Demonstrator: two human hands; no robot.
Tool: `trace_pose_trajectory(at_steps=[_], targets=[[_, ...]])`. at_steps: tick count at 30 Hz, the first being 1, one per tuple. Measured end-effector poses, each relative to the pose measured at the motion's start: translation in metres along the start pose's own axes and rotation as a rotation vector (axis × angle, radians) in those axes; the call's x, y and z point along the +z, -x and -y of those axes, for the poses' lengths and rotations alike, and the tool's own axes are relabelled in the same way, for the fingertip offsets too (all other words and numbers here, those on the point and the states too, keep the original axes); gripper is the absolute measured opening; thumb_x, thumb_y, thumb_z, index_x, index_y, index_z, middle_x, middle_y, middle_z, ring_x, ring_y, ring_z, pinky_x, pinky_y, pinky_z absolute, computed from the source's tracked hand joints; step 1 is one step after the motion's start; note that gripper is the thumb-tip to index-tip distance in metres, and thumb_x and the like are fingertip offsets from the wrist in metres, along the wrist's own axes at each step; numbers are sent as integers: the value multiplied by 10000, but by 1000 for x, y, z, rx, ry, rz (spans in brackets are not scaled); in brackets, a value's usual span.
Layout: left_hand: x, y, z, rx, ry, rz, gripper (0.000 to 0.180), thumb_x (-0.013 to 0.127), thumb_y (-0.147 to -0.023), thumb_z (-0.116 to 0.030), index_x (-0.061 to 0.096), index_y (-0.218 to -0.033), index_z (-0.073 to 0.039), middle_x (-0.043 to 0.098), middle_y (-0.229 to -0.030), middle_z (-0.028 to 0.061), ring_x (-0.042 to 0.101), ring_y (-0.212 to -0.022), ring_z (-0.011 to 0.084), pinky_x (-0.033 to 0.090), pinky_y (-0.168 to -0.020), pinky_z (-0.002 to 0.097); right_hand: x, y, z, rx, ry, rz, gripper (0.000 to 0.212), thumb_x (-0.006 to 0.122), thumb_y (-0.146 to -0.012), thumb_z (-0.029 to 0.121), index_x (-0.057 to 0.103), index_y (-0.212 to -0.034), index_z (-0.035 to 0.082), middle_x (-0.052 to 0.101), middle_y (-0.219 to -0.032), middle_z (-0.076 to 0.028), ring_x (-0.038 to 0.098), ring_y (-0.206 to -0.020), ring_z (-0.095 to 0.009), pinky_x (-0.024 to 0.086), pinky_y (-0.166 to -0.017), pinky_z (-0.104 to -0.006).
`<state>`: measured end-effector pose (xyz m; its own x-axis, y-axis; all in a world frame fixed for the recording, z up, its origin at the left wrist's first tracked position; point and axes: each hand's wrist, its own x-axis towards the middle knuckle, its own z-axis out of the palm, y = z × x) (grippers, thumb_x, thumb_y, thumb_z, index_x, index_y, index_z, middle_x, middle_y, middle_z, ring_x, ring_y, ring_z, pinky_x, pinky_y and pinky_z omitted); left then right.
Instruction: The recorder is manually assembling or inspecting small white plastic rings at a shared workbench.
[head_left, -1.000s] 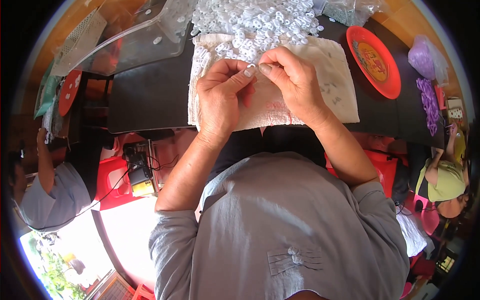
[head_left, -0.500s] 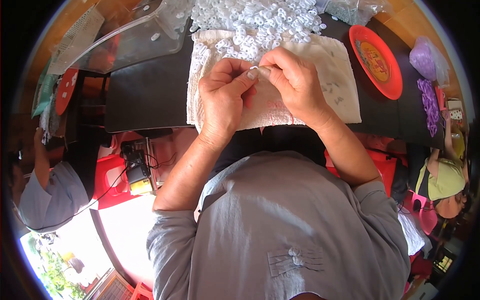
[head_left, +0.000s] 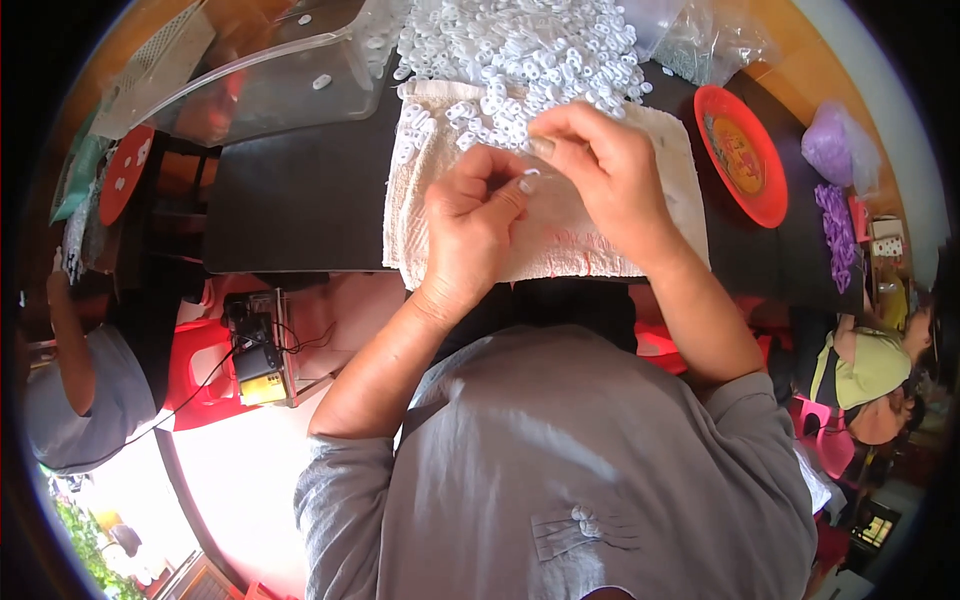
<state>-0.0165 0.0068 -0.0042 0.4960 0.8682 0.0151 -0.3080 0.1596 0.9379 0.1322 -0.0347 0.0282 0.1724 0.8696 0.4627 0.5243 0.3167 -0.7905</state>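
My left hand (head_left: 468,222) is closed over the beige towel (head_left: 420,215), thumb and forefinger pinching a small white plastic piece (head_left: 531,172) that pokes out at the tips. Slightly above and to its right is my right hand (head_left: 605,175), apart from the left. Its thumb and forefinger are pressed together; anything between them is too small to make out. Just beyond the fingertips, a heap of white plastic pieces with holes (head_left: 530,50) spills from the table onto the towel's far edge.
A clear plastic bin (head_left: 270,112) stands at the far left of the dark table (head_left: 290,200). To the right are a red oval tray (head_left: 776,190) with small grey bits, a purple bundle (head_left: 835,235) and a clear bag (head_left: 705,45). Other people (head_left: 95,370) sit at both sides.
My right hand has drawn away from the left, up toward the heap. The white piece stays in my left fingers. The whole view has shifted slightly.
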Motion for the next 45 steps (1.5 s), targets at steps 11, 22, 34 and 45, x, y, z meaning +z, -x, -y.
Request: trace_pose_trajectory(at_steps=[11,22,34,45], targets=[[-1,0,6,175,-123,124,43,619,-855,33,600,-878,2,574,-747,-17,479,-645,33,379,-559,189,28,-83,-21,-290,759,405,172,599,-794,115,675,-948,127,647,-884,-85,628,-810,-305,482,-718,-413],[0,-3,18,236,-122,98,71,629,-784,37,582,-837,28,585,-718,96,549,-648,149,460,-610,296,27,-104,-5,-259,929,529,139,563,-776,96,664,-872,103,656,-915,-72,627,-822,-309,477,-724,-423],[1,-4,23,262,-100,105,85,627,-778,44,582,-849,34,592,-736,89,567,-657,143,469,-605,289,75,-118,-12,-249,779,690,114,582,-729,52,650,-820,70,678,-851,-110,648,-848,-308,484,-722,-442],[0,3,5,160,146,-139,45,624,-864,19,596,-880,-12,583,-771,4,484,-602,33,379,-501,184,-8,-56,-4,-16,644,365,109,585,-784,108,655,-855,63,637,-742,-119,623,-692,-303,474,-617,-384]])
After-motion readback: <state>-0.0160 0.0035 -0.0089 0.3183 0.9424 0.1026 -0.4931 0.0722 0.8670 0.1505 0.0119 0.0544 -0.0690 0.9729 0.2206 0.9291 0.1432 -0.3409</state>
